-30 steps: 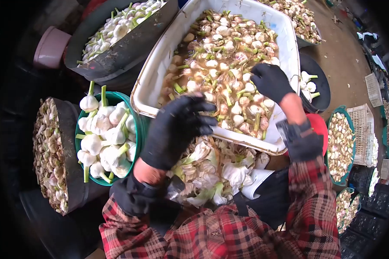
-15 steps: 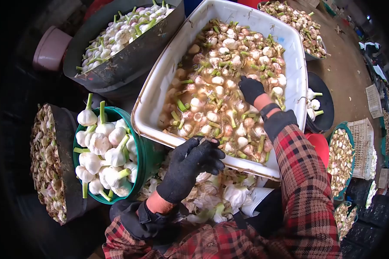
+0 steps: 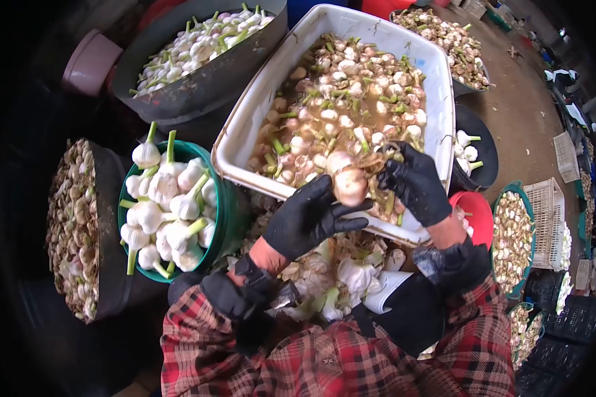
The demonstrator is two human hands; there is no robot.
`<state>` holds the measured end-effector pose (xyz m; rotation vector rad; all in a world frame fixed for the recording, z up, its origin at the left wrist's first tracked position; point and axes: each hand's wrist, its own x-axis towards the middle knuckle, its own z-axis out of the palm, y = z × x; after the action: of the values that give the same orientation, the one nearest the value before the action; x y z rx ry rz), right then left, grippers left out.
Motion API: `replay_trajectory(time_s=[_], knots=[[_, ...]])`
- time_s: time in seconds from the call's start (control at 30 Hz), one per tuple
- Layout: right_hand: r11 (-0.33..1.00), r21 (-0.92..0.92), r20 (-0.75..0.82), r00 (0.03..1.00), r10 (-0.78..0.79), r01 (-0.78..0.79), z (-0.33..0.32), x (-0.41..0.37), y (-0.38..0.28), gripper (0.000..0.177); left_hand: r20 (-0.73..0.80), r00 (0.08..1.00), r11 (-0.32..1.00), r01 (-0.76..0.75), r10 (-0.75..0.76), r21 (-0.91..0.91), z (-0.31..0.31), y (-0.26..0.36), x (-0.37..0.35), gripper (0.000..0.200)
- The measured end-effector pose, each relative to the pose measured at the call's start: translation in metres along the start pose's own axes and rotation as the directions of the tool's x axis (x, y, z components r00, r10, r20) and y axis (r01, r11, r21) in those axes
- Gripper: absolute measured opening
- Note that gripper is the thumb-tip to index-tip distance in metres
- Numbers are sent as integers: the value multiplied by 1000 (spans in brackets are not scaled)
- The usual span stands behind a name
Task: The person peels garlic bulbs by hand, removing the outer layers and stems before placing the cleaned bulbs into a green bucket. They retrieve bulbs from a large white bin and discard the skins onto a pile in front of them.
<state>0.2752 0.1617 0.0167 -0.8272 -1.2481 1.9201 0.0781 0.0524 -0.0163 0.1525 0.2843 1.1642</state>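
Observation:
A garlic bulb (image 3: 350, 184) with brownish outer skin hangs over the near edge of the white tub (image 3: 437, 106). My right hand (image 3: 418, 187), in a black glove, is closed on its ragged root or stem side, with loose brown bits between the fingers. My left hand (image 3: 311, 221), gloved too, has its thumb and fingers stretched apart right at the bulb's left and lower sides. Many garlic bulbs with cut green stems (image 3: 329, 114) lie in muddy water in the tub.
A green bucket (image 3: 216, 231) of clean white garlic stands at the left. Behind it is a dark container (image 3: 205, 89) of white bulbs. Peeled skins (image 3: 311, 271) lie in front of me. A red bowl (image 3: 478, 210) and a black basin (image 3: 487, 139) sit at right.
My right hand has come up out of the tub towards me, now with a garlic bulb. My left hand has moved right and up to it, with its fingers spread.

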Motion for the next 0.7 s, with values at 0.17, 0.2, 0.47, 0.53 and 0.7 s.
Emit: replay_trajectory(time_s=[0.17, 0.2, 0.47, 0.53, 0.7], knots=[[989, -135, -68, 997, 46, -55, 16, -15, 23, 32, -76, 969, 952, -213, 235, 220, 15, 0, -11, 48], [788, -603, -87, 971, -221, 125, 15, -11, 28, 31, -80, 971, 953, -205, 227, 222, 15, -1, -9, 48], [294, -877, 131, 777, -615, 381, 56, -15, 18, 18, -157, 727, 521, -308, 669, 796, -3, -10, 8, 47], [292, -885, 107, 766, -634, 364, 59, -16, 20, 13, -69, 670, 331, -272, 740, 903, 1, -13, 8, 47], [168, -929, 165, 775, -610, 330, 54, -21, 26, 11, -51, 673, 265, -219, 737, 939, -1, -21, 6, 49]])
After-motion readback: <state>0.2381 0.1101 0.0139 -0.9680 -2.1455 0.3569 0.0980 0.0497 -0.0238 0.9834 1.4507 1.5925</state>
